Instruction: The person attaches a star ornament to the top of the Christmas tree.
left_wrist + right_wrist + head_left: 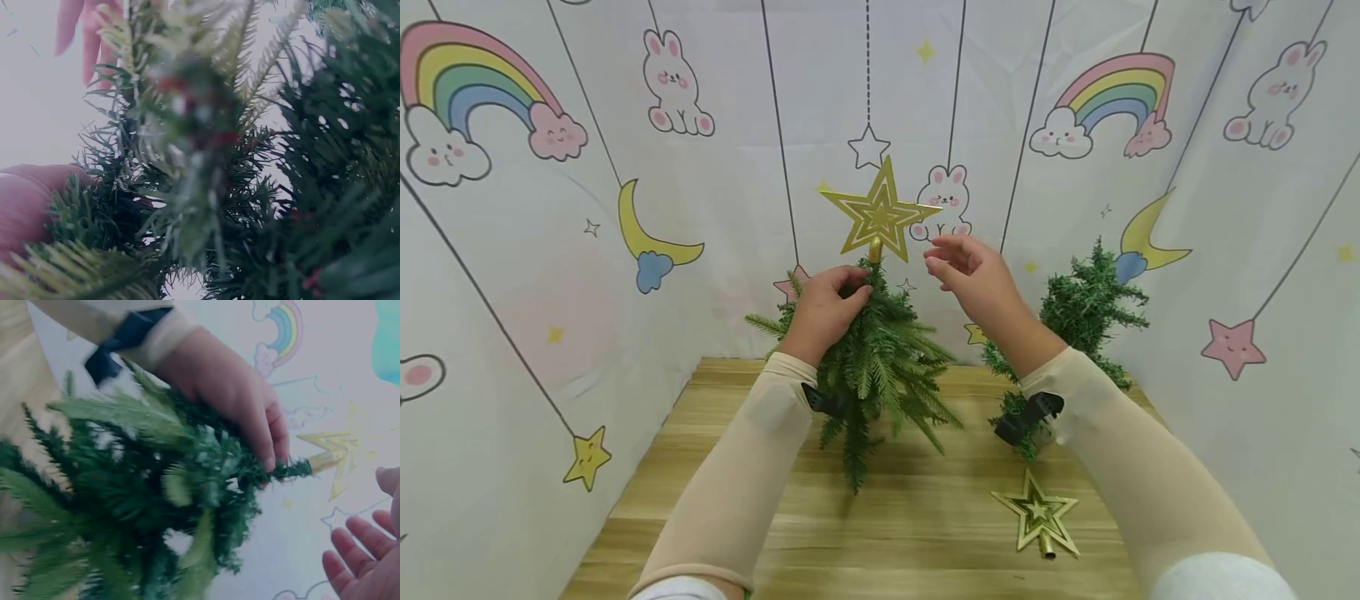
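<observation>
head view: left hand (827,308) curled round upper branches of small green tree (872,367), standing mid wooden table (715,492). gold star (878,215) sits on tree tip. right hand (973,279) hovers just beside star, fingers loosely spread, holding nothing, not touching. to do it well, i'd judge: keep trunk gripped firm near top, check star sits upright, seated fully on tip. count: two trees, second tree (1086,308) at right; two stars, second star (1039,518) lying flat on table; two hands.
</observation>
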A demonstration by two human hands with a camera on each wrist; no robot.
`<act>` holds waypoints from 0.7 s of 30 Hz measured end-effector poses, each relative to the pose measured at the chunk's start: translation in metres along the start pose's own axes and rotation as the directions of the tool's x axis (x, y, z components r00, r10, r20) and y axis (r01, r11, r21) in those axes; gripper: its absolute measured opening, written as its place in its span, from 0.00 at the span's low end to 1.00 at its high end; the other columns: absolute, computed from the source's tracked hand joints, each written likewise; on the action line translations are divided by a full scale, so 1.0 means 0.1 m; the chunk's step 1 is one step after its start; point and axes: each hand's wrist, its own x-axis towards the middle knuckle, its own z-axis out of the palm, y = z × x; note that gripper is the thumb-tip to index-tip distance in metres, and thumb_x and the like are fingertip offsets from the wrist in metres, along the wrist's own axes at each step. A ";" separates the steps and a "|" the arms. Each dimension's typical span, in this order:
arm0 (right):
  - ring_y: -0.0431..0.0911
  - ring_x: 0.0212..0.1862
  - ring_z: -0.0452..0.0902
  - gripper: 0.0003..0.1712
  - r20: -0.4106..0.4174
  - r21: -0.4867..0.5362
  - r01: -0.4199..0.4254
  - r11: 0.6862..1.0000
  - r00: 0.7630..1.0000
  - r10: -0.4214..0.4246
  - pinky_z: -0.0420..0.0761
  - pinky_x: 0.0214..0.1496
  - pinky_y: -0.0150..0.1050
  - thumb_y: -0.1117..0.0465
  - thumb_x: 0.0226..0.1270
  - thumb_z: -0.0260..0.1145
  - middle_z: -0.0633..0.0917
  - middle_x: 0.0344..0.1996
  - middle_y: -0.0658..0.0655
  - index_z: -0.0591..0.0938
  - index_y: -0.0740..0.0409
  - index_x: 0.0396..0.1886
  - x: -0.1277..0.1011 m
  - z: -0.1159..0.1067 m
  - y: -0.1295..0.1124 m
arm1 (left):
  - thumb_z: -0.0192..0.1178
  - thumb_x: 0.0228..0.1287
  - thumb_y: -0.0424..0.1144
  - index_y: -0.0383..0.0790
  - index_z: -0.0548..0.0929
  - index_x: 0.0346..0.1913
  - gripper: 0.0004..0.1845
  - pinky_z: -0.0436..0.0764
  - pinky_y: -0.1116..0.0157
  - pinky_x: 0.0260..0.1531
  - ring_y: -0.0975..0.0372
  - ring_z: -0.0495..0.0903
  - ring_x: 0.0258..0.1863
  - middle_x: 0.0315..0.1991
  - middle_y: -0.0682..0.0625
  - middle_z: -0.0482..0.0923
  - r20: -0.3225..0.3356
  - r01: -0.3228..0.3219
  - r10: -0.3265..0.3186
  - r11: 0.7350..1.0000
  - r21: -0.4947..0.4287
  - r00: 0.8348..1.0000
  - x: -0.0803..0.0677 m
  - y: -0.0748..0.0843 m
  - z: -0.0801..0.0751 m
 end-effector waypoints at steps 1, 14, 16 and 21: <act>0.42 0.54 0.79 0.27 0.007 -0.002 0.002 1.000 1.000 -0.002 0.80 0.52 0.42 0.44 0.67 0.65 0.82 0.56 0.50 0.76 0.47 0.63 -0.07 -0.01 0.01 | 0.58 0.71 0.48 0.51 0.81 0.60 0.18 0.79 0.56 0.47 0.61 0.80 0.49 0.51 0.53 0.81 -0.004 0.000 0.000 1.000 0.005 1.000 0.00 -0.01 -0.01; 0.44 0.54 0.79 0.21 0.016 -0.066 0.015 0.998 1.000 -0.014 0.81 0.51 0.36 0.46 0.70 0.63 0.82 0.53 0.47 0.78 0.47 0.58 -1.02 -0.24 0.18 | 0.56 0.72 0.52 0.50 0.77 0.65 0.23 0.79 0.57 0.43 0.61 0.81 0.46 0.57 0.50 0.79 -0.019 -0.018 0.020 0.995 0.103 1.000 0.03 -0.10 -0.05; 0.46 0.54 0.80 0.19 0.005 -0.073 0.027 0.997 1.000 -0.027 0.81 0.50 0.34 0.49 0.71 0.62 0.83 0.52 0.50 0.79 0.49 0.57 -1.17 -0.28 0.27 | 0.56 0.72 0.53 0.50 0.76 0.66 0.24 0.78 0.57 0.43 0.61 0.81 0.46 0.60 0.50 0.78 -0.018 -0.015 0.017 0.993 0.116 1.000 0.03 -0.11 -0.05; 0.47 0.52 0.81 0.18 -0.053 -0.043 -0.046 0.998 0.998 0.044 0.81 0.51 0.34 0.52 0.72 0.63 0.83 0.49 0.53 0.79 0.55 0.55 -1.53 -0.37 0.55 | 0.53 0.72 0.56 0.54 0.74 0.68 0.25 0.79 0.55 0.41 0.52 0.80 0.23 0.66 0.52 0.73 0.008 0.008 -0.009 0.993 0.115 1.000 0.01 -0.14 -0.05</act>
